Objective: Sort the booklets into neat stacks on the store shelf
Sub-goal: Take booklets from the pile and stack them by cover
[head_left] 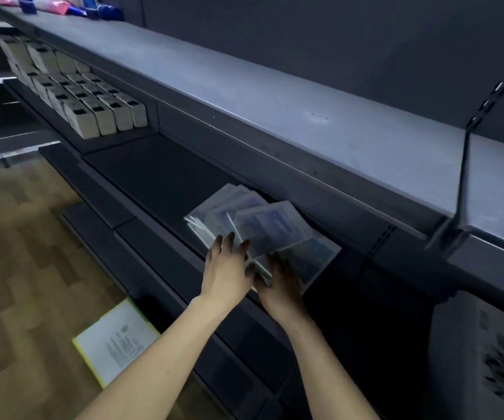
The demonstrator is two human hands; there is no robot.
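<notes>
Blue-and-white paper booklets (262, 228), fanned loosely on dark shelf (159, 174), just beyond both hands. Left hand (226, 268) flat, fingers spread on near edges. Right hand (281, 283) blurred, shadowed; grip unclear. Far booklets hidden under grey upper shelf (275, 98).

— From where does the camera look?
— From the person's head, forward and down, tilted, close to the dark shelf (153, 174).
— Is there another view?
— No, only this one.
</notes>
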